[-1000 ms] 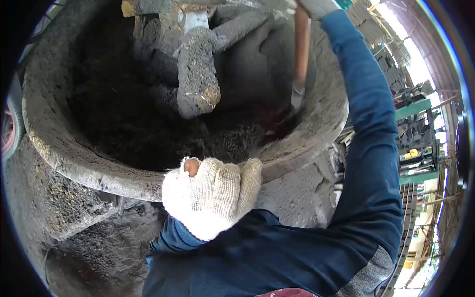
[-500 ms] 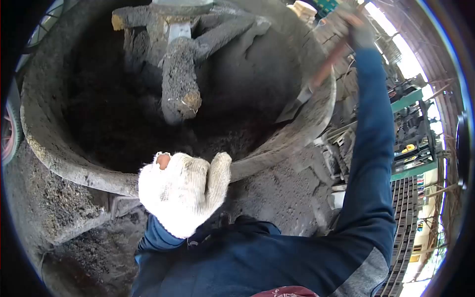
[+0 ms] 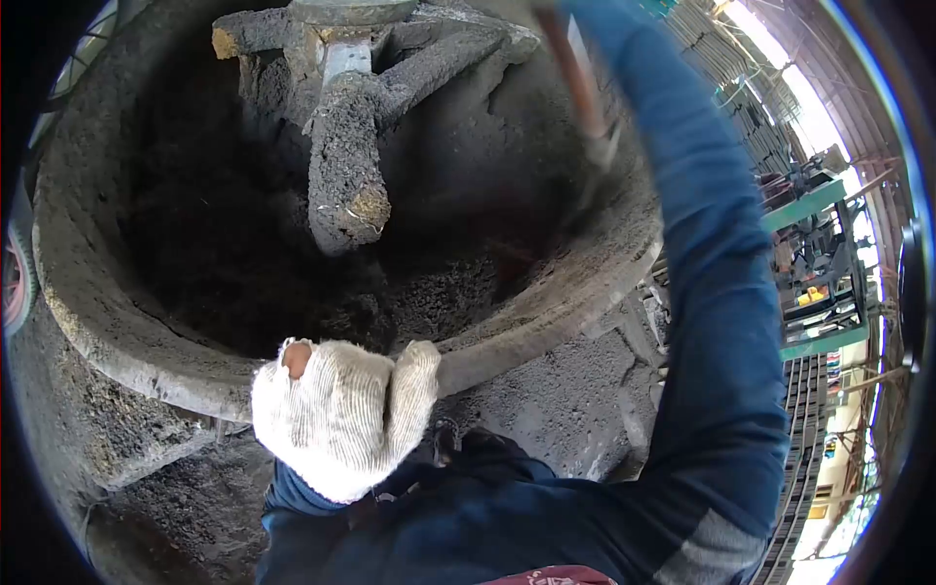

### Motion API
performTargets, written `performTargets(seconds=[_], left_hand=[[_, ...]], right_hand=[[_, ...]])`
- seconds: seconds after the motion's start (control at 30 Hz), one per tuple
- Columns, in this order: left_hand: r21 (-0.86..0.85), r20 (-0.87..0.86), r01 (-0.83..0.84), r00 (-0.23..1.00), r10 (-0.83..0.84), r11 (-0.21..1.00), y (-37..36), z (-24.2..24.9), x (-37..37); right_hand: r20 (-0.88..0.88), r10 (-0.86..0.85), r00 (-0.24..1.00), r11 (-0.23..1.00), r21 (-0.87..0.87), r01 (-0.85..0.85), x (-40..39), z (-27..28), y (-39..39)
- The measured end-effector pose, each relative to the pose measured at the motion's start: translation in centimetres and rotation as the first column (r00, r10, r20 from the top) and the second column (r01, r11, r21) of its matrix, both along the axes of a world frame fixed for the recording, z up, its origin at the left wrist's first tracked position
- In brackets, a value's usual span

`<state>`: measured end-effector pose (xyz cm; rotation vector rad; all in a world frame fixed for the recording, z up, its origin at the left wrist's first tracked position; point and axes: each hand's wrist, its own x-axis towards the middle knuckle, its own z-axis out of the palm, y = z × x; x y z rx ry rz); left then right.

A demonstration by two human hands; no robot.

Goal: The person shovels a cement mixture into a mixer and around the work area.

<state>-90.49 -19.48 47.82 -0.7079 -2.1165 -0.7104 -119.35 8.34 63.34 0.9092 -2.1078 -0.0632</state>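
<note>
My left hand (image 3: 341,414), in a white knit glove with a hole at one fingertip, rests with curled fingers over the near rim of a large round mixer pan (image 3: 146,378). At the top edge of the view my right hand (image 3: 546,4) is mostly cut off, closed round the reddish-brown handle of a flat-bladed scraper (image 3: 577,78). The scraper's blade is smeared by motion against the pan's inner right wall. Dark, crumbly material (image 3: 429,302) lies in the bottom of the pan.
Thick, crusted mixer arms (image 3: 346,166) spread from a hub in the pan's middle. Stacked grey slabs (image 3: 804,429) and a green metal frame (image 3: 824,338) stand at the right. A wheel (image 3: 18,273) shows at the left edge.
My right hand has swung up and left with the scraper, from outside the right rim to over the pan. My left hand stays on the rim; the view has shifted slightly.
</note>
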Motion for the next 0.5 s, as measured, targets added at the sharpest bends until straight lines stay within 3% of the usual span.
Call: performTargets(seconds=[0.03, 0.07, 0.1, 0.13, 0.17, 0.23, 0.3, 0.37, 0.4, 0.47, 0.5], left_hand=[[0.056, -0.004, 0.023, 1.000, -0.022, 0.998, 0.2, 0.2, -0.3], [0.061, 0.001, -0.004, 1.000, 0.004, 0.998, 0.5, 0.2, -0.7], [0.055, 0.014, -0.035, 0.999, 0.035, 0.998, 0.7, 0.4, -0.7], [0.018, 0.048, -0.011, 0.999, 0.010, 1.000, 0.3, 0.7, 0.1], [0.137, 0.169, -0.019, 0.986, -0.005, 0.990, 0.2, -0.3, 0.4], [0.105, 0.116, -0.107, 0.989, 0.094, 0.989, 0.8, -0.1, 0.6], [0.132, 0.067, -0.197, 0.980, 0.189, 0.972, 2.0, -0.2, 0.6], [0.123, 0.028, -0.174, 0.985, 0.172, 0.977, 2.3, -0.1, 0.3], [0.115, 0.041, -0.178, 0.984, 0.174, 0.977, 2.0, -0.4, 0.7], [0.087, 0.028, -0.105, 0.994, 0.103, 0.991, 1.3, 0.0, 0.7], [0.057, 0.015, -0.068, 0.998, 0.067, 0.996, 1.1, 0.6, 0.6]], right_hand=[[-0.049, 0.085, 0.995, 0.995, -0.056, -0.087, -1.8, -4.0, 1.9], [-0.089, 0.061, 0.994, 0.995, -0.078, -0.068, -2.1, -5.3, 5.0], [-0.097, -0.400, 0.911, 0.884, 0.220, 0.412, -4.5, -2.8, 9.5], [-0.053, -0.514, 0.856, 0.833, 0.209, 0.513, -2.9, -1.4, 15.7], [-0.059, -0.537, 0.842, 0.836, 0.097, 0.540, 0.2, 1.1, 22.0], [0.003, -0.577, 0.816, 0.785, -0.271, 0.556, 7.9, 4.7, 30.5], [0.023, -0.567, 0.823, 0.719, -0.474, 0.509, 12.2, 7.4, 30.9], [-0.143, -0.569, 0.810, 0.793, -0.356, 0.494, 14.1, 11.4, 26.7], [-0.286, -0.543, 0.789, 0.839, -0.155, 0.521, 13.8, 13.3, 23.5], [-0.564, -0.362, 0.742, 0.791, 0.236, 0.565, 11.5, 15.5, 17.7], [-0.527, -0.337, 0.780, 0.814, 0.254, 0.523, 10.4, 16.0, 14.8]])
